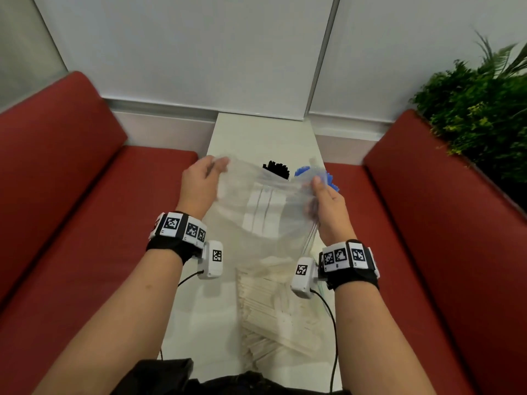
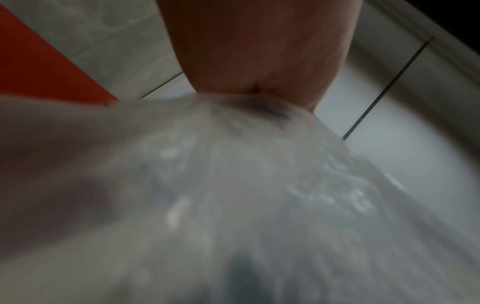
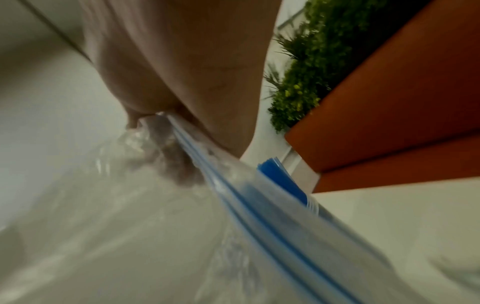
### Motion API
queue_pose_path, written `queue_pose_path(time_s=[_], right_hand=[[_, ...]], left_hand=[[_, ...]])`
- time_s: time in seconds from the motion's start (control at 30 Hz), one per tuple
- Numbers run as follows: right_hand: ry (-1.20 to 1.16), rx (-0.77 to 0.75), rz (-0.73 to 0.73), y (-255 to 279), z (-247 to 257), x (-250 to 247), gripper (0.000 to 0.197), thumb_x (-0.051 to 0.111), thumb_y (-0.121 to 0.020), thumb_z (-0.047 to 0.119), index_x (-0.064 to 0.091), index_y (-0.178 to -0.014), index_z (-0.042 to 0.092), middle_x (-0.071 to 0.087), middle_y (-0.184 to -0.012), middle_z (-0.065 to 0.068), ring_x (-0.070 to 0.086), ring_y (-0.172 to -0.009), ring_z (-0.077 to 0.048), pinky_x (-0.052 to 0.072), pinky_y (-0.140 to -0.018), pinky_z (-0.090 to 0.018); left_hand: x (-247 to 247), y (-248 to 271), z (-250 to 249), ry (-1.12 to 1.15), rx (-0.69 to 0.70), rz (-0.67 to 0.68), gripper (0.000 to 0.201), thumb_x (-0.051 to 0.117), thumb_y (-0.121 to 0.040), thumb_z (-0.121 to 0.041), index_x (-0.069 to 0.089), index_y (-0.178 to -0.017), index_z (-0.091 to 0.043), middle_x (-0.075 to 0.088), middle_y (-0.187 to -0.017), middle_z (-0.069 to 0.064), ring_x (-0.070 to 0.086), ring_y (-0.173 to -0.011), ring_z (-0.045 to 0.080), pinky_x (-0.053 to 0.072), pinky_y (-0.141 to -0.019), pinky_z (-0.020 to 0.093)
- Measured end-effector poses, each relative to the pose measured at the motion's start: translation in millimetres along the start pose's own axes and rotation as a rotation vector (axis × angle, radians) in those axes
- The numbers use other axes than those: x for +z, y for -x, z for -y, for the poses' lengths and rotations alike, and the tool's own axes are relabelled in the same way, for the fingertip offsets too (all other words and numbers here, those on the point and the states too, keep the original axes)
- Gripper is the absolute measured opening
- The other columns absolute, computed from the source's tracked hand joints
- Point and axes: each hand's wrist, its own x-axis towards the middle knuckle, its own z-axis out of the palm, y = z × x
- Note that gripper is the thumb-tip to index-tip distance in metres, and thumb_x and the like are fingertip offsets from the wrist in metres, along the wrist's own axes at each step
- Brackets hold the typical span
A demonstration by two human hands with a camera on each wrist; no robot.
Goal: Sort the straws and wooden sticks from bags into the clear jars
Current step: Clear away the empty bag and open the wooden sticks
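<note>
A clear zip bag [image 1: 265, 212] hangs above the white table [image 1: 199, 323], stretched between both hands. My left hand [image 1: 204, 181] grips its left top corner; up close the plastic [image 2: 233, 185] fills the left wrist view. My right hand [image 1: 325, 201] pinches the right edge by the blue zip strip [image 3: 259, 205]. Pale wooden sticks [image 1: 273, 303] lie in the bag's lower part near me. Behind the bag stand black straws [image 1: 276, 169] and blue straws [image 1: 330, 179], the blue ones [image 3: 280, 174] also showing in the right wrist view. The jars holding them are hidden by the bag.
Red benches [image 1: 71, 195] flank the narrow table on both sides. A green plant [image 1: 479, 109] stands at the far right behind the right bench. A white wall closes off the table's far end.
</note>
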Motion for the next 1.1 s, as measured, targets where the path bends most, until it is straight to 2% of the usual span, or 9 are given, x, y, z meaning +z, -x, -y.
queue_pose_path(time_s=[0.13,0.23,0.33,0.5,0.63,0.73,0.83,0.93,1.1], right_hand=[[-0.179,-0.030,-0.041,-4.9,3.9,-14.5,0.041,0.051,-0.106,0.038,0.079,-0.089,0.013,0.052,-0.067,0.000,0.049,-0.057,-0.010,0.044,-0.054,-0.021],[-0.218,-0.092,-0.082,-3.7,4.8,-16.5,0.031,0.059,-0.102,0.041,0.080,-0.094,0.020,0.073,-0.105,-0.003,0.069,-0.097,-0.016,0.053,-0.088,-0.031],[-0.221,-0.111,-0.041,-5.6,10.6,-28.7,0.025,0.064,-0.096,0.040,0.081,-0.101,0.022,0.053,-0.149,-0.011,0.048,-0.140,-0.024,0.036,-0.118,-0.046],[-0.177,-0.134,-0.002,-7.7,22.1,-49.5,0.024,0.067,-0.097,0.027,0.079,-0.097,0.006,0.074,-0.102,-0.017,0.069,-0.097,-0.029,0.052,-0.099,-0.048],[-0.158,-0.191,-0.156,-13.3,29.2,-51.4,0.035,0.068,-0.097,0.027,0.072,-0.108,-0.006,0.071,-0.098,-0.018,0.065,-0.091,-0.030,0.051,-0.095,-0.048],[-0.291,-0.185,-0.112,-18.5,30.6,-54.3,0.043,0.065,-0.099,0.034,0.067,-0.125,0.000,0.070,-0.122,-0.019,0.067,-0.114,-0.036,0.050,-0.106,-0.053],[-0.156,-0.081,0.126,-20.4,23.2,-55.3,0.056,0.069,-0.093,0.051,0.060,-0.137,0.019,0.064,-0.138,-0.011,0.058,-0.130,-0.036,0.047,-0.107,-0.053],[0.048,0.207,0.266,-11.4,2.0,-52.0,0.058,0.081,-0.075,0.059,0.071,-0.123,0.029,0.071,-0.127,-0.003,0.064,-0.122,-0.035,0.049,-0.103,-0.050],[0.153,0.379,0.396,-2.9,-25.5,-36.1,0.042,0.081,-0.084,0.041,0.073,-0.116,0.016,0.074,-0.118,-0.008,0.073,-0.103,-0.027,0.059,-0.092,-0.045]], left_hand=[[-1.1,0.6,0.5,0.102,-0.034,-0.154,0.033,0.052,-0.097,-0.050,0.064,-0.072,-0.032,0.037,-0.046,-0.012,0.035,-0.039,0.003,0.033,-0.038,0.016],[6.4,1.3,0.3,0.199,-0.096,-0.116,0.033,0.052,-0.096,-0.054,0.069,-0.078,-0.032,0.041,-0.055,-0.006,0.037,-0.047,0.006,0.032,-0.040,0.016],[7.4,-1.3,1.2,0.308,-0.128,0.015,0.040,0.050,-0.094,-0.063,0.072,-0.086,-0.030,0.035,-0.049,-0.008,0.030,-0.041,0.007,0.025,-0.038,0.017],[-0.3,-7.2,3.6,0.307,-0.130,0.072,0.042,0.053,-0.092,-0.063,0.073,-0.088,-0.027,0.041,-0.051,0.000,0.034,-0.040,0.011,0.028,-0.040,0.020],[-2.1,-2.5,4.0,0.502,-0.239,0.293,0.047,0.056,-0.088,-0.065,0.070,-0.113,-0.027,0.062,-0.067,-0.004,0.056,-0.054,0.010,0.045,-0.048,0.022],[2.1,11.5,6.3,0.504,-0.357,0.567,0.049,0.063,-0.086,-0.054,0.070,-0.110,-0.012,0.070,-0.091,0.012,0.070,-0.078,0.026,0.058,-0.067,0.032],[8.4,13.9,3.4,0.499,-0.363,0.450,0.022,0.061,-0.096,-0.034,0.069,-0.090,-0.014,0.066,-0.074,0.003,0.067,-0.060,0.020,0.054,-0.053,0.028],[12.7,3.5,-2.3,0.638,-0.378,0.251,0.019,0.058,-0.098,-0.033,0.066,-0.088,-0.019,0.064,-0.068,-0.002,0.060,-0.049,0.012,0.046,-0.042,0.021],[18.6,-3.7,-1.6,0.657,-0.344,0.081,0.022,0.064,-0.093,-0.043,0.071,-0.094,-0.021,0.067,-0.089,0.006,0.062,-0.079,0.025,0.050,-0.071,0.039]])
